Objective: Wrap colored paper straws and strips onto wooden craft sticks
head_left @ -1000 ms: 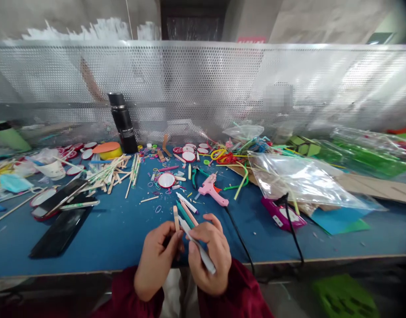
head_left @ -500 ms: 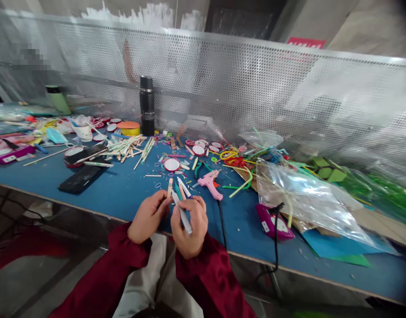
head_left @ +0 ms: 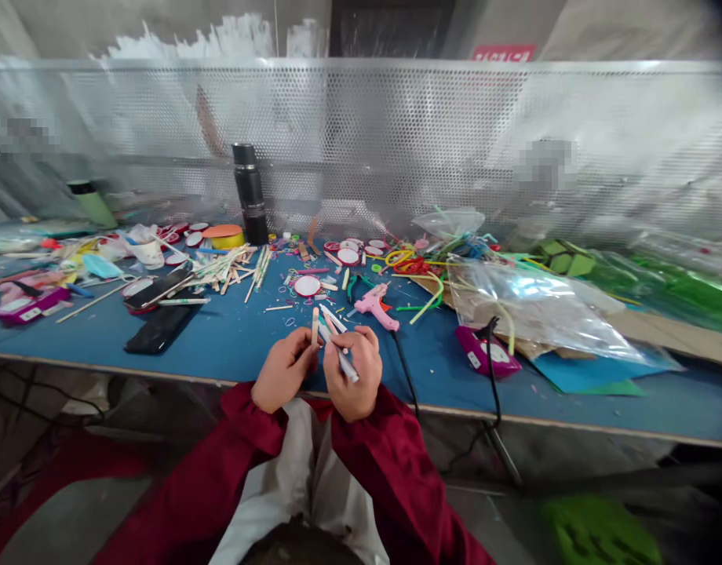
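The left hand (head_left: 282,369) has its thumb and fingers pinched together on a wooden craft stick (head_left: 315,326), which stands nearly upright above the near edge of the counter (head_left: 231,345). Just beside it, the right hand (head_left: 356,377) has its grip clamped round a grey-white marker (head_left: 348,367), slanted with its upper end close to the stick. A white pen (head_left: 336,318) shows just past the right fingertips; whether that hand holds it or it lies on the counter, I cannot tell.

The likeliest trouble, I judge, is a slip: the stick is narrow and pinched low, so a sideways push from the marker could twist it and smear any line. With both hands so near the edge, a dropped piece could fall into the lap. The pink glue gun (head_left: 376,304) lies near the right hand; if its nozzle is hot, a careless reach might burn a finger. Its black cord (head_left: 403,365) runs over the counter's edge, and a snagging sleeve could drag the gun along
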Demonstrator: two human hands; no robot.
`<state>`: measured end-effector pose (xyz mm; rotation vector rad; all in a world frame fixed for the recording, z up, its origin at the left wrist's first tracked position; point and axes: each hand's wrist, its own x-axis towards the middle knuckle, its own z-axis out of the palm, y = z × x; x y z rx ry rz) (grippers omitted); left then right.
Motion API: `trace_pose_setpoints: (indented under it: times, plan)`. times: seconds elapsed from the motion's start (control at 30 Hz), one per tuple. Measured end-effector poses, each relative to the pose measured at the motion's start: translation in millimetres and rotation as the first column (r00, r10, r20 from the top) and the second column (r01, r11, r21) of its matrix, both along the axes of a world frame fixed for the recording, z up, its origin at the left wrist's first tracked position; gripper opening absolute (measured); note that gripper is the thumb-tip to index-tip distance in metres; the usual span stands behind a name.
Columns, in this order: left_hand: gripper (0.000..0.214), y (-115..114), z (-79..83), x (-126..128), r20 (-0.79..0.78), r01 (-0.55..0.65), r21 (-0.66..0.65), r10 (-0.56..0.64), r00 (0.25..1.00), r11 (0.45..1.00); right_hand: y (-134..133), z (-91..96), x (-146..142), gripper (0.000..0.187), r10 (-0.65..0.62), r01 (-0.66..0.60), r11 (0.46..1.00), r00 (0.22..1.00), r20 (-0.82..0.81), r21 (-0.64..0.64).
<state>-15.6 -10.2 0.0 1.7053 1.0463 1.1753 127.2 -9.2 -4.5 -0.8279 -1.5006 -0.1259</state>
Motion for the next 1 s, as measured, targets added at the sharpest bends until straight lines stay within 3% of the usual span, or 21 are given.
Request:
trace_pose_setpoints:
  times: [1.0]
  plan:
    - [0.029,0.2,-2.9,-1.5,-0.088,-0.024,0.035,0.028,0.996,0.999,-3.5,5.4,0.0,0.009,-0.016,0.016,1.000,1.000,0.010,-0.004]
